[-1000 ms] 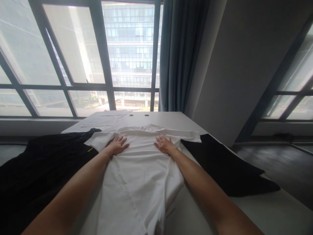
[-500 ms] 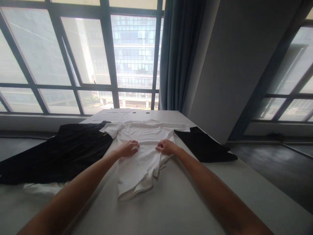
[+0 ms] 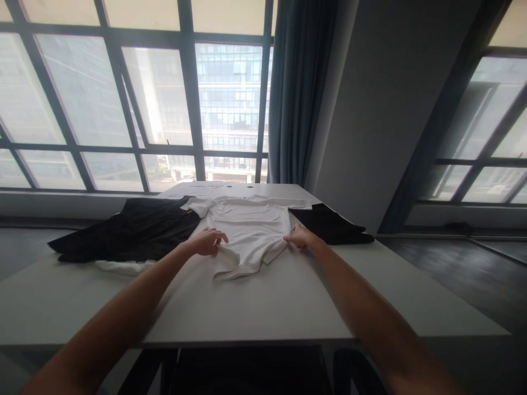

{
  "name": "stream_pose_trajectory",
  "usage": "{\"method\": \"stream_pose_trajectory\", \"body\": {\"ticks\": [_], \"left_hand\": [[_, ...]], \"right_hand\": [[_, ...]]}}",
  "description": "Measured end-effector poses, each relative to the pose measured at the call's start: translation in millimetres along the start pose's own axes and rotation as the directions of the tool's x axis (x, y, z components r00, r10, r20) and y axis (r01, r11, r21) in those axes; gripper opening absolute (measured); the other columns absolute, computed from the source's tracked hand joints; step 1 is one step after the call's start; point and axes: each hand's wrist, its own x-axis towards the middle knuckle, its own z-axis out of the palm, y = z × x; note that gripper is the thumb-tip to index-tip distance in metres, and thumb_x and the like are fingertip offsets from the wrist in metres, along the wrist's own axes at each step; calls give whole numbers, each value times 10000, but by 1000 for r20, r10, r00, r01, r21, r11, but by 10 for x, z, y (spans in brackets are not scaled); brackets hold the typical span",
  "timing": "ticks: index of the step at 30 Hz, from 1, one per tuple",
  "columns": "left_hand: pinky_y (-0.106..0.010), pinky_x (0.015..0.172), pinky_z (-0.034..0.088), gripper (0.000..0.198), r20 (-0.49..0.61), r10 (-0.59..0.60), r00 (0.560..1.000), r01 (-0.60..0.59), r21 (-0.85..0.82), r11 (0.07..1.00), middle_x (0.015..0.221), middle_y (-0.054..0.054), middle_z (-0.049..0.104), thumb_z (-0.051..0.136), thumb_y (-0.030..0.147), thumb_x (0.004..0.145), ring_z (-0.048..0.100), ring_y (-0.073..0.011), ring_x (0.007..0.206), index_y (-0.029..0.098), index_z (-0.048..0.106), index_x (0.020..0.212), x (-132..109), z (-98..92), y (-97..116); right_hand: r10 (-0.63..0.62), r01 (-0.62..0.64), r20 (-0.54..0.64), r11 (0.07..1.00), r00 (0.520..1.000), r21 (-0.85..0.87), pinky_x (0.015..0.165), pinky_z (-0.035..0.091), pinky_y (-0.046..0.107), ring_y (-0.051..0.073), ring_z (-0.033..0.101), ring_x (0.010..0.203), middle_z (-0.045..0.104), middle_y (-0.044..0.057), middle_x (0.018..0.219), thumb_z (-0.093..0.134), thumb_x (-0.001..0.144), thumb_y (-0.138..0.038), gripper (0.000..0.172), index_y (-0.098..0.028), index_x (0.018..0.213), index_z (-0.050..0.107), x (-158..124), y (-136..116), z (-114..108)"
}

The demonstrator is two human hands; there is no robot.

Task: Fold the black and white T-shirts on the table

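A white T-shirt (image 3: 251, 222) lies spread on the white table (image 3: 247, 318), its collar end away from me and its hem towards me. The hem is uneven, with a fold on its left side. My right hand (image 3: 302, 237) pinches the shirt's right edge close to the hem. At the opposite edge is my left hand (image 3: 208, 241), its fingers curved and apart over the cloth; whether the fingertips touch the fabric is hard to see.
Black garments lie on both sides, a large one (image 3: 140, 227) to the left and a folded one (image 3: 333, 225) to the right. White cloth (image 3: 123, 266) shows beneath the left one. Beyond the table are windows and a blue curtain (image 3: 300, 99); a dark chair (image 3: 247, 370) stands at the near edge.
The view has drawn back, showing the table's front edge. My hands have moved apart from the shirt's middle to its sides, and the right now grips the edge. The hem's lower left has folded.
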Motion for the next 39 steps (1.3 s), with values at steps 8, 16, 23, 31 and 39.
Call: {"method": "stream_pose_trajectory", "body": {"ticks": [8, 16, 23, 31, 39], "left_hand": [[-318, 928, 468, 143, -125, 106, 987, -138, -291, 947, 968, -57, 730, 642, 284, 811, 646, -196, 915, 186, 684, 907, -275, -43, -24], [-287, 798, 479, 290, -173, 146, 974, -207, -420, 884, 920, -71, 735, 642, 445, 853, 645, -190, 836, 180, 736, 923, -176, 84, -38], [-260, 646, 405, 453, -305, -71, 950, -113, -545, 831, 670, 8, 563, 548, 596, 857, 481, -138, 663, 160, 608, 746, -217, 15, -94], [-264, 641, 416, 494, -235, -235, 943, -50, -799, 600, 668, -5, 583, 739, 617, 670, 507, -140, 645, 141, 632, 753, -568, -349, -460], [-256, 601, 429, 414, 202, -217, 955, 296, -700, 650, 634, -31, 638, 802, 559, 597, 558, -165, 616, 159, 719, 661, -888, -491, -534]], "right_hand": [[31, -59, 61, 834, 998, 549, 604, 595, 262, 144, 682, 626, 634, 41, 806, 570, 928, -171, 385, -119, 1284, 435, -114, 82, -37], [-43, 10, 50, 847, 998, 531, 569, 580, 274, 152, 656, 601, 669, 67, 851, 732, 807, -168, 601, -130, 1311, 407, -81, -38, 177], [47, 101, -217, 777, 975, 621, 546, 553, 262, 140, 608, 627, 650, 61, 896, 636, 771, -122, 453, -156, 1213, 547, 49, 112, -62], [177, 92, -458, 857, 871, 506, 664, 503, 215, 167, 654, 764, 727, 88, 895, 662, 723, -197, 283, -133, 995, 706, 166, 840, -631], [129, -114, -146, 987, 981, 111, 619, 496, 236, 191, 663, 702, 702, 46, 674, 748, 599, -108, 72, -156, 647, 723, 95, 1086, -685]]}}
